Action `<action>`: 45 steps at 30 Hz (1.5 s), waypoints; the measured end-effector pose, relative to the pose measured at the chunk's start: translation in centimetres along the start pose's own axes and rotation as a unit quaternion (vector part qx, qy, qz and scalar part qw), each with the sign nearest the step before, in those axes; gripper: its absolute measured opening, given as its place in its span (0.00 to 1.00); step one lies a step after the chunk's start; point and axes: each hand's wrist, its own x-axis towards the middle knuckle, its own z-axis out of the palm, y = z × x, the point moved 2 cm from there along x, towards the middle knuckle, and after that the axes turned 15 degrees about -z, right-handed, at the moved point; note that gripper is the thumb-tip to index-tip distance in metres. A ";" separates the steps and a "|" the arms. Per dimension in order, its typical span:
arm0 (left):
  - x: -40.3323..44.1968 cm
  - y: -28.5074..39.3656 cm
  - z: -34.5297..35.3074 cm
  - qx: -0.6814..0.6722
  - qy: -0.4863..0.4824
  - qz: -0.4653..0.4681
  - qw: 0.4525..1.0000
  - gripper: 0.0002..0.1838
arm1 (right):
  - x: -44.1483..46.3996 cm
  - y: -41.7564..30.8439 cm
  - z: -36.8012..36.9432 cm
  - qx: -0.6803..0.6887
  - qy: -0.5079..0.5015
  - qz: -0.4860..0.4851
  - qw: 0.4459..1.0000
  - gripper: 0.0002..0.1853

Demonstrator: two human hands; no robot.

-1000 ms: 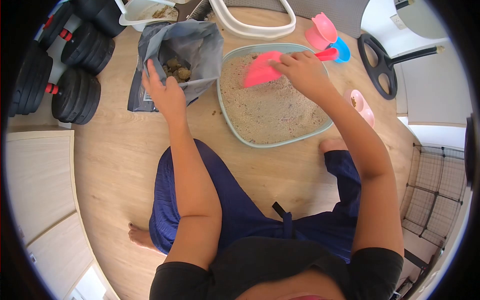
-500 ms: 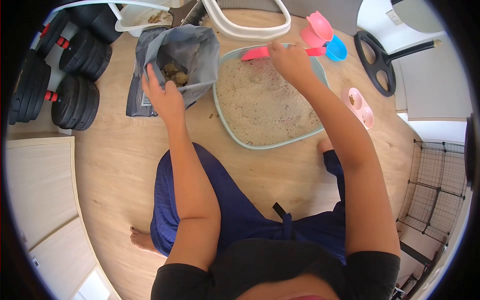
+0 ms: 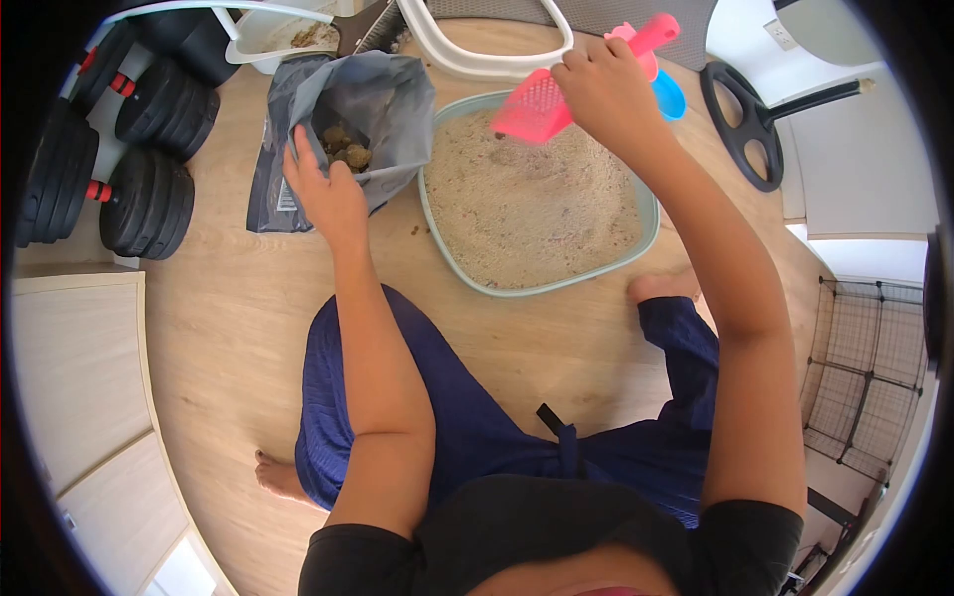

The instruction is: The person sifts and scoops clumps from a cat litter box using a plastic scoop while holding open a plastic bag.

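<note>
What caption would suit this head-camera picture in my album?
The left hand holds an open gray bag; the right hand holds a pink scoop over a tray of sandy granules.

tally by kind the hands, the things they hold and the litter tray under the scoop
Hands: 2 (left hand, right hand)
Perforated pink scoop: 1
Grey bag: 1
Litter tray: 1
Total: 5

The person wears a plain black top point(image 3: 542, 512) with short sleeves point(image 3: 360, 556) ending above the elbows and a wide, rounded neckline. The trousers point(image 3: 452, 397) are navy blue, loose and creased, with a matching tie point(image 3: 567, 449) and a short black strap point(image 3: 550, 418) at the front. Fingers point(image 3: 307, 164) and feet point(image 3: 286, 478) are bare.
</note>
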 end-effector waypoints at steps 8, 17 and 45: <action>0.0 0.1 -0.2 -0.020 -0.003 -0.006 1.000 0.32 | 3.6 -0.1 5.7 -0.033 -0.067 -0.009 0.997 0.07; 0.0 -0.1 0.1 -0.007 -0.002 0.005 1.000 0.32 | 5.6 -2.8 5.0 -0.020 -0.034 -0.091 0.995 0.05; -0.1 0.1 0.1 0.012 -0.006 0.011 1.000 0.32 | 6.0 -2.6 2.3 -0.010 -0.058 -0.128 0.990 0.05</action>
